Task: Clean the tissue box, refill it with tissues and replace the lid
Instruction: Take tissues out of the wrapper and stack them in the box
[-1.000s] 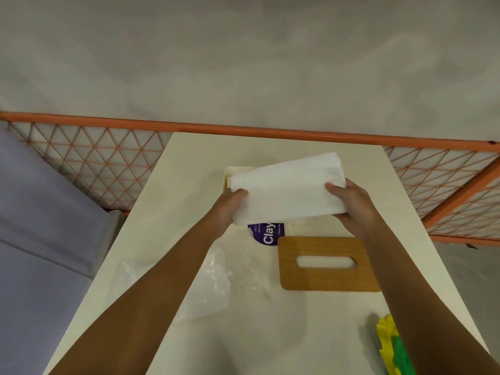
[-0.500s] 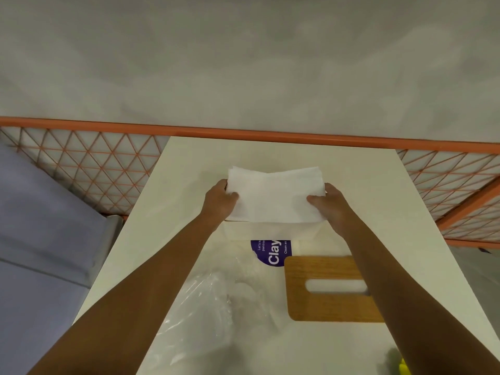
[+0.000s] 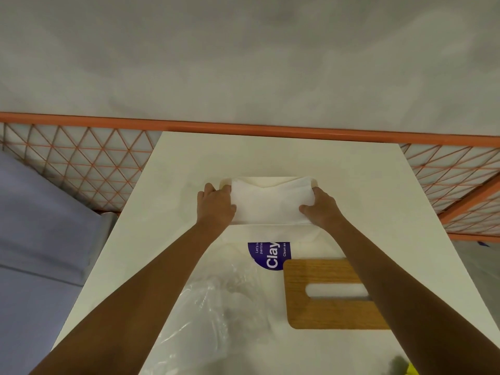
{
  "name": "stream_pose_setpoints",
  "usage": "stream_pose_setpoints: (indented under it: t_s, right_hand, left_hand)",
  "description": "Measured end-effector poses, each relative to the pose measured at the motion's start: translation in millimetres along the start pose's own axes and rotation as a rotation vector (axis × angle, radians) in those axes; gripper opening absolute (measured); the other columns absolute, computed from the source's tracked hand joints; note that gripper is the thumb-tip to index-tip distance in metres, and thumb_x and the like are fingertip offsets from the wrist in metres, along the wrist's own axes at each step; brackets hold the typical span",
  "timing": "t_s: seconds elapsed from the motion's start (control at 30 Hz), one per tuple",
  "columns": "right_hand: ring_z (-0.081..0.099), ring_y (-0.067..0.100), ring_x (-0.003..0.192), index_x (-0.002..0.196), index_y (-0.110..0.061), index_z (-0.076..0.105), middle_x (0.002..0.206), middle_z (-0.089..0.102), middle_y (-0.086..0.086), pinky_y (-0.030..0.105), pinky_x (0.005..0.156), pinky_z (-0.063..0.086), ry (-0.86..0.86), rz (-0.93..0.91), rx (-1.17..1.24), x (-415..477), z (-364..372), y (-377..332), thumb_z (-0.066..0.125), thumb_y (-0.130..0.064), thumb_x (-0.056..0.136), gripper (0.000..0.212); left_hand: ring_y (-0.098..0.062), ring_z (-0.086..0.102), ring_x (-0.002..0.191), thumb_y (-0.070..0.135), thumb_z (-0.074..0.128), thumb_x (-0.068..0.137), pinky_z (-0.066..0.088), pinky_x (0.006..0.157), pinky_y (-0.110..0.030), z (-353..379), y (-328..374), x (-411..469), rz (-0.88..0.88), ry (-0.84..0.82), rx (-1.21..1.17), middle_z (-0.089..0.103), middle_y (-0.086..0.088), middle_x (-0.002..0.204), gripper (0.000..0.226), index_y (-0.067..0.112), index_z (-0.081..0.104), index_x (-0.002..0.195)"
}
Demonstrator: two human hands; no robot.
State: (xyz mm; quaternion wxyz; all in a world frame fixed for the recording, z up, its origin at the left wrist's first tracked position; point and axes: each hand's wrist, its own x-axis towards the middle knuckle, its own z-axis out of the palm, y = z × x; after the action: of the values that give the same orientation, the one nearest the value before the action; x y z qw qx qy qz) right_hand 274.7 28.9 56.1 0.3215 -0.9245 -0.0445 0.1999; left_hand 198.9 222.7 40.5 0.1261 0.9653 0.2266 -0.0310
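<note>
A cream tissue box (image 3: 270, 181) stands open on the white table (image 3: 351, 171), mid-far. A white stack of tissues (image 3: 270, 204) sits in its opening, sunk between the box walls. My left hand (image 3: 216, 207) grips the stack's left end and my right hand (image 3: 320, 208) grips its right end, thumbs on top. The wooden lid (image 3: 324, 293) with a slot lies flat on the table nearer me, to the right, partly under my right forearm.
Crumpled clear plastic wrap (image 3: 216, 307) with a purple label (image 3: 270, 255) lies in front of the box. A yellow-green cloth (image 3: 411, 369) peeks in at the bottom right. An orange mesh rail (image 3: 81, 163) runs behind the table; a blue-grey surface (image 3: 35, 239) lies to the left.
Both hands carried the tissue stack away from me and down, from above the table into the box opening. The stack went from tilted to level.
</note>
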Motion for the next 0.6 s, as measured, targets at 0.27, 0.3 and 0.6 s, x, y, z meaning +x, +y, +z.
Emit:
stream_pose_setpoints:
  t_s: [0.27,0.3,0.6]
  right_hand:
    - [0.056,0.032,0.112,0.136,-0.005,0.037,0.127,0.054,0.018,0.029,0.080,0.048,0.089,-0.043,-0.034,-19,-17,-1,0.058,-0.009,0.087,0.054]
    - [0.058,0.032,0.109,0.135,-0.006,0.039,0.124,0.056,0.019,0.031,0.082,0.049,0.108,-0.040,-0.029,-22,-19,0,0.059,-0.009,0.086,0.053]
    - [0.059,0.024,0.086,0.112,-0.008,0.060,0.107,0.061,0.013,0.027,0.073,0.045,0.069,-0.070,0.036,-64,-22,10,0.060,-0.011,0.086,0.027]
  left_hand:
    - [-0.027,0.039,0.123,0.026,0.058,0.089,0.035,0.100,-0.035,-11,-7,-16,0.021,0.046,-0.098,0.047,-0.011,0.130,0.060,0.012,0.031,0.141]
    - [-0.027,0.040,0.124,0.026,0.060,0.088,0.037,0.101,-0.035,-13,-8,-21,0.015,0.055,-0.147,0.044,-0.011,0.132,0.062,0.012,0.032,0.142]
    - [-0.023,0.053,0.115,0.026,0.060,0.089,0.046,0.100,-0.039,-23,-29,-70,-0.036,0.102,-0.373,0.047,-0.007,0.128,0.049,0.016,0.045,0.135]
